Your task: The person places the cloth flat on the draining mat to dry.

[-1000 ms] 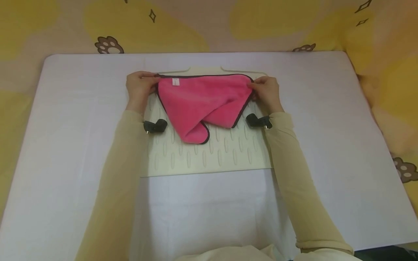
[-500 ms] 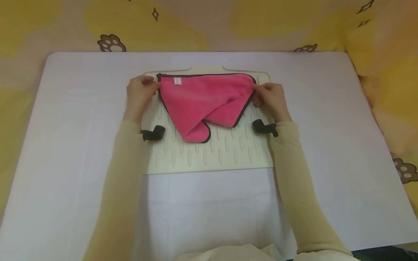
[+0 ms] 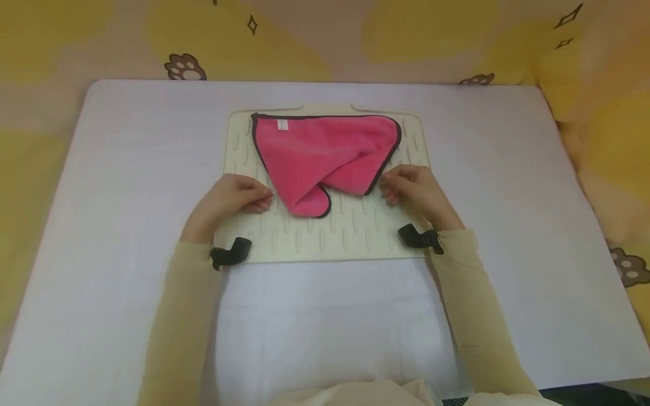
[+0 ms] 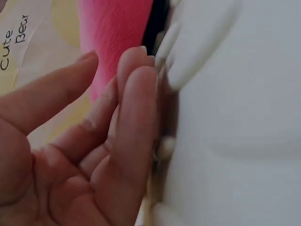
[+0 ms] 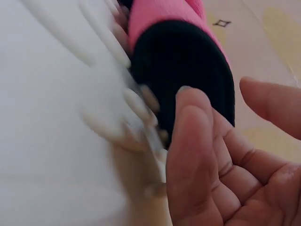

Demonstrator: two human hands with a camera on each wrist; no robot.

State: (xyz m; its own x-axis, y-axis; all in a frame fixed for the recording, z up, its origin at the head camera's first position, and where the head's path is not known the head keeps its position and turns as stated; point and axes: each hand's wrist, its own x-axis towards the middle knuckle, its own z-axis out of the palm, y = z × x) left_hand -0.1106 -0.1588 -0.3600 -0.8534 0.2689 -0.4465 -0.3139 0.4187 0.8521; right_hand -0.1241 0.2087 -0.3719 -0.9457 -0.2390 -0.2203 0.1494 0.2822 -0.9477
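A pink cloth [image 3: 315,146] with dark edging and a small white tag [image 3: 282,124] lies, its lower part folded over, on a cream board [image 3: 325,248] with raised oval ridges. My left hand [image 3: 228,197] is over the board's left side, beside the cloth's lower left edge. Its thumb [image 4: 61,89] stands apart from the loosely bent fingers, with nothing between. On the other side, my right hand [image 3: 416,189] is close to the cloth's right edge. In the right wrist view its thumb [image 5: 273,103] is away from the fingers [image 5: 190,155], and the cloth's dark underside shows behind them.
The board rests on a white-covered table [image 3: 127,186]. Behind and at the sides hangs a yellow and beige fabric [image 3: 345,45] with paw prints. A black wrist camera [image 3: 231,252] sits on the left sleeve, another camera [image 3: 418,237] on the right.
Both hands have let go of the cloth's upper corners and drawn back toward the body, down along its sides. The cloth stays spread on the board in the same folded shape.
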